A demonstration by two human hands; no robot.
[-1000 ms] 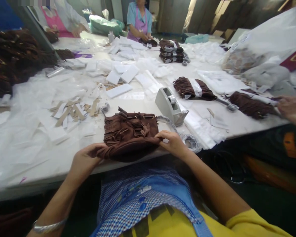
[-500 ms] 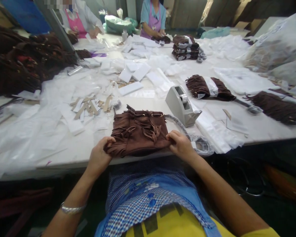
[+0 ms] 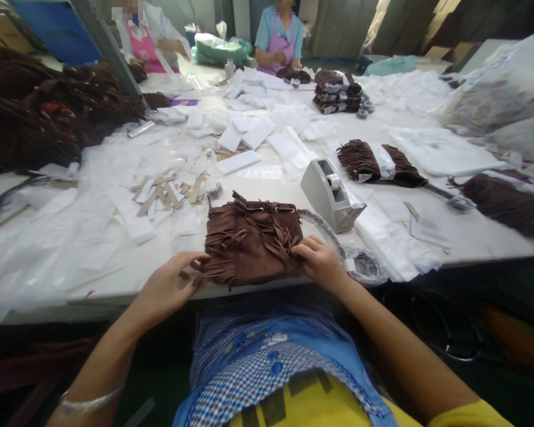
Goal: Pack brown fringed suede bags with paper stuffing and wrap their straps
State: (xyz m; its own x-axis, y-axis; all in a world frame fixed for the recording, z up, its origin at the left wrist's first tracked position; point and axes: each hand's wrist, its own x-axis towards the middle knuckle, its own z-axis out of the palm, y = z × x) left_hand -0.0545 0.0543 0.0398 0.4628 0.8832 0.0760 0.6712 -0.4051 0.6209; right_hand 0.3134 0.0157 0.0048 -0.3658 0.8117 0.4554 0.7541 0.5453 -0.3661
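A brown fringed handbag (image 3: 262, 249) lies flat at the table's front edge, its gold eyelets and drawstring toward the far side. At its left side, my left hand (image 3: 178, 281) has thumb and fingers apart, the fingertips close to or touching the fringe. My right hand (image 3: 318, 258) pinches the bag's right side, near the fringe strands. From the bag's upper right corner a wrapped strap (image 3: 323, 225) runs to a coil (image 3: 365, 265) beside my right hand. A grey tape dispenser (image 3: 331, 196) stands just behind that strap.
Card strips (image 3: 164, 193) and white pads (image 3: 239, 161) lie beyond the bag. Banded bags (image 3: 387, 166) rest at right, a bag stack (image 3: 338, 92) farther back. Unwrapped bags (image 3: 40, 112) are heaped at left. Plastic sleeves (image 3: 391, 243) hang over the front edge. Two people work opposite.
My left hand has loosened from the bag's lower left corner and its fingers have spread. My right hand has shifted slightly up and inward along the right side.
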